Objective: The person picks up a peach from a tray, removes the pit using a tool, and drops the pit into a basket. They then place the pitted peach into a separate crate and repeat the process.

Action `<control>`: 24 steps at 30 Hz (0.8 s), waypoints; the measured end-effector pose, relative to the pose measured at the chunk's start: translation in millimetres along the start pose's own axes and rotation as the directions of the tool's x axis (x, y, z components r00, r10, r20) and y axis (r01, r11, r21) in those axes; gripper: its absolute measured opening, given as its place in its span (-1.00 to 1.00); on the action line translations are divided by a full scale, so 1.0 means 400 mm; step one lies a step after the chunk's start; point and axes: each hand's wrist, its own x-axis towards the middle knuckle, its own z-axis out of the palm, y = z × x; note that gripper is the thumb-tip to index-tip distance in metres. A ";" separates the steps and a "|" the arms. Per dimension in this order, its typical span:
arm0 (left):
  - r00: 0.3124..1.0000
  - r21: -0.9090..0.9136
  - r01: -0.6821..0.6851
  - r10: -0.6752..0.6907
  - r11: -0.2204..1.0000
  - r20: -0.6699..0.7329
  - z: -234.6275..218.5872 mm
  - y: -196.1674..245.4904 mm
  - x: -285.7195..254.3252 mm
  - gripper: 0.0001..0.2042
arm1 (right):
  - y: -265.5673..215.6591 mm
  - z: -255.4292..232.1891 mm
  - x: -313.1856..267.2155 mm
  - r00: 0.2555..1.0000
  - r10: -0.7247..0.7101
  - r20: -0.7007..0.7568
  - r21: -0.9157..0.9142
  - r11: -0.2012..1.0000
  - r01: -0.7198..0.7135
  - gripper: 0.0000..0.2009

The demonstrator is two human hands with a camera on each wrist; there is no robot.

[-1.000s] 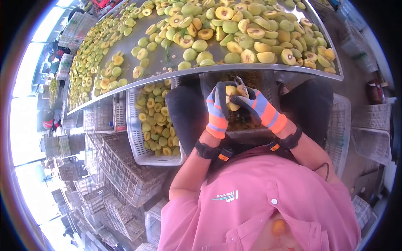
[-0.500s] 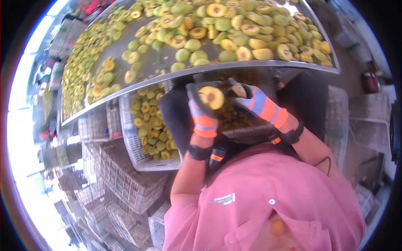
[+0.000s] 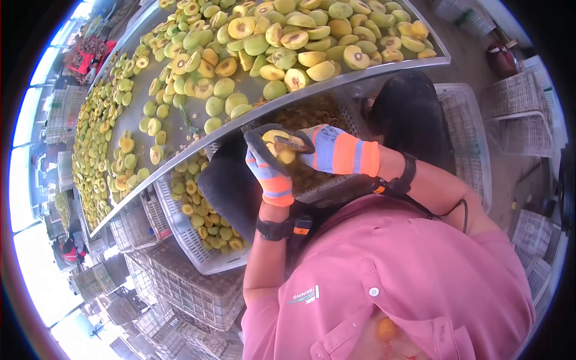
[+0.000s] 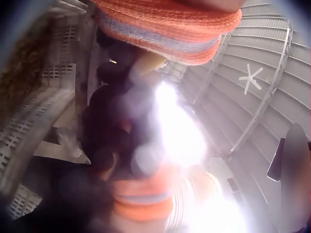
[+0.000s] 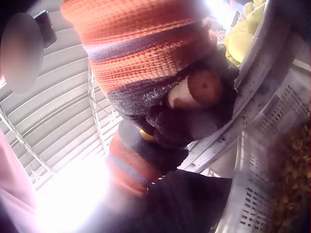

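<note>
In the head view my gloved left hand (image 3: 267, 168) holds a yellow, peach-like fruit half (image 3: 273, 137), cut face up. My gloved right hand (image 3: 324, 147) grips a small tool (image 3: 293, 143) against that face. The tool's round wooden handle (image 5: 204, 87) pokes out of the right fist in the right wrist view; its working end is hidden at the fruit. Both hands meet above a crate (image 3: 348, 120) of brownish scraps, between the knees. Glare and dark gloves obscure most of the grip in the left wrist view, where a bit of yellow fruit (image 4: 149, 63) shows.
A metal-rimmed table (image 3: 207, 139) heaped with halved green-yellow fruit (image 3: 312, 59) stands just ahead of the hands. By the left knee is a white crate (image 3: 225, 263) of fruit halves. Stacked crates (image 3: 180, 282) fill the left side; more crates (image 3: 522, 114) stand at right.
Half a second ago the hands were apart, the left showing the fruit half's cut face. Now the right hand has moved left and brought the tool onto the fruit. The head view has turned.
</note>
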 end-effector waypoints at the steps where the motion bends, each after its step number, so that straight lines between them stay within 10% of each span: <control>1: 1.000 -0.047 0.003 -0.003 0.999 0.000 0.009 0.000 0.000 -0.59 | -0.011 -0.008 -0.005 0.999 0.045 0.004 -0.010 0.999 -0.045 -0.77; 5: 0.998 -0.116 0.053 -0.057 0.992 -0.032 0.029 -0.029 0.004 -0.69 | 0.015 -0.009 -0.029 0.992 0.105 0.069 0.107 0.988 -0.112 -0.76; 11: 0.974 0.356 -0.227 0.200 0.907 0.110 0.037 -0.035 0.000 -0.75 | 0.044 -0.003 -0.048 0.896 0.330 0.296 0.411 0.803 -0.431 -0.77; 14: 0.952 0.371 -0.292 0.233 0.881 0.197 0.039 -0.016 0.012 -0.78 | 0.082 0.004 -0.044 0.953 0.174 0.248 0.440 0.856 -0.271 -0.77; 17: 0.998 0.150 -0.014 0.006 0.989 0.055 0.045 -0.031 0.033 -0.78 | 0.074 0.004 -0.017 0.999 0.054 -0.004 0.107 0.993 -0.053 -0.78; 24: 0.997 0.225 -0.063 0.051 0.972 0.056 0.076 -0.040 0.005 -0.76 | 0.082 -0.018 -0.032 0.965 0.192 0.177 0.309 0.920 -0.240 -0.79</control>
